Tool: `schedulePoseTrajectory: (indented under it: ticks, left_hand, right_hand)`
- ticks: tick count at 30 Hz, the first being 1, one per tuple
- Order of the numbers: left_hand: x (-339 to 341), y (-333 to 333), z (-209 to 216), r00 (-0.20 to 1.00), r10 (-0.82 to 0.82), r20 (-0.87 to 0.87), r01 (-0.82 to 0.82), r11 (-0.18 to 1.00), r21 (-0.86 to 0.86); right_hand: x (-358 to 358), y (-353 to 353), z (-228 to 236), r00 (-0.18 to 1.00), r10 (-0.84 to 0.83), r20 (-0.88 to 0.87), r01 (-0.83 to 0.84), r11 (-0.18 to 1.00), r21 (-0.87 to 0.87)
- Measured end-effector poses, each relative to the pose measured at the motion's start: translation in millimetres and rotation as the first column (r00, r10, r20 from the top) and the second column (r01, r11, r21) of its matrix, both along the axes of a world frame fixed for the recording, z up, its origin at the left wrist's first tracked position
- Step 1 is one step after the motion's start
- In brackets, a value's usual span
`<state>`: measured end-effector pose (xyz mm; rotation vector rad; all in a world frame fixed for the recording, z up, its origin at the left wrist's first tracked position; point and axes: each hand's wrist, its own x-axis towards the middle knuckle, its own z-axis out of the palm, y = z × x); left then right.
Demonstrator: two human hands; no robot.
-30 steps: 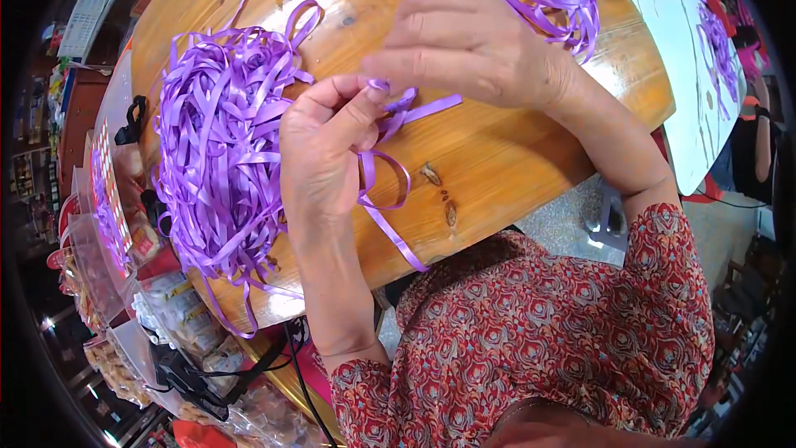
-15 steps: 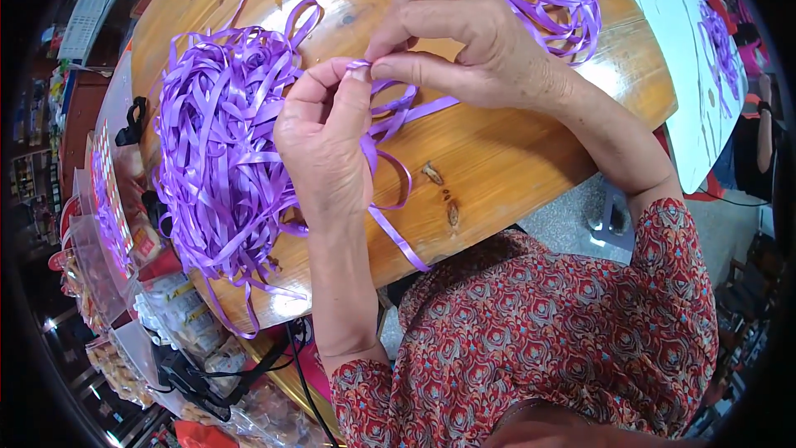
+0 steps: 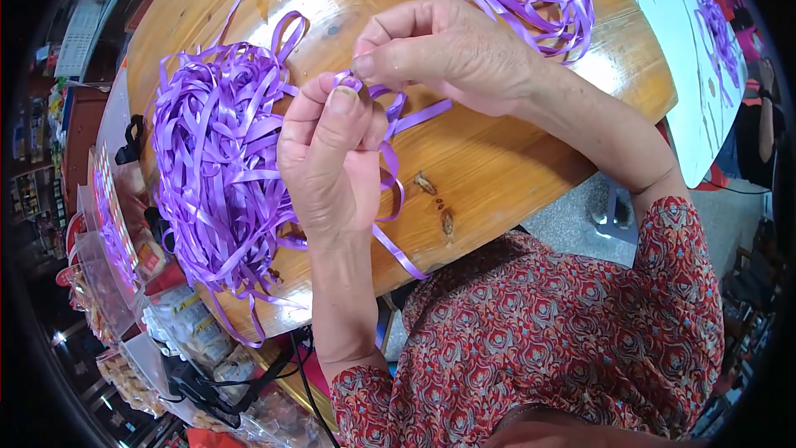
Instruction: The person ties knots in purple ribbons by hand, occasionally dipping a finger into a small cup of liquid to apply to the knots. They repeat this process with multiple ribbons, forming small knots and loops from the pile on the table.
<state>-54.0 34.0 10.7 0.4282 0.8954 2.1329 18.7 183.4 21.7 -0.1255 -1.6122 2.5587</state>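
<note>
Ribbon (image 3: 347, 80), purple, is pinched in the left hand (image 3: 327, 149) above the wooden table (image 3: 514, 149); the right hand (image 3: 456, 54) pinches narrowly there, its hold unclear. Left of the table, a sheet's (image 3: 80, 37) print is illegible.

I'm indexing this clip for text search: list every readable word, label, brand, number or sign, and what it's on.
White sheet, upper left: marks too small to read.
Packages, left: markings too blurred to read.
Purple ribbon: no lettering visible.
Nothing else is legible.
</note>
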Motion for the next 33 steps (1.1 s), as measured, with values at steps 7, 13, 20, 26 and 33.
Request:
schedulePoseTrajectory:
  ticks: [7,13,20,26,33]
  left_hand:
    - [-7,-3,-3,0.999,-0.031,0.01,0.03,0.999,0.037]
    - [-4,-2,0,1.0,0.001,0.017,-0.001,1.0,0.009]
    - [-5,-4,-2,1.0,-0.014,0.022,0.014,1.0,-0.001]
    - [-1,-4,0,0.999,-0.018,-0.04,0.016,0.998,-0.058]
    - [4,-2,9,0.978,0.06,-0.202,-0.094,0.982,-0.165]
  right_hand:
    - [0,-3,2,0.979,-0.071,-0.19,0.137,0.921,0.364]
    - [-2,0,4,0.785,-0.039,-0.618,0.54,0.533,0.652]
    - [1,4,8,0.804,0.036,-0.593,0.479,0.55,0.684]
    - [5,4,8,0.942,-0.023,-0.336,0.213,0.814,0.541]
    - [6,2,12,0.991,-0.078,-0.108,0.108,0.947,0.303]
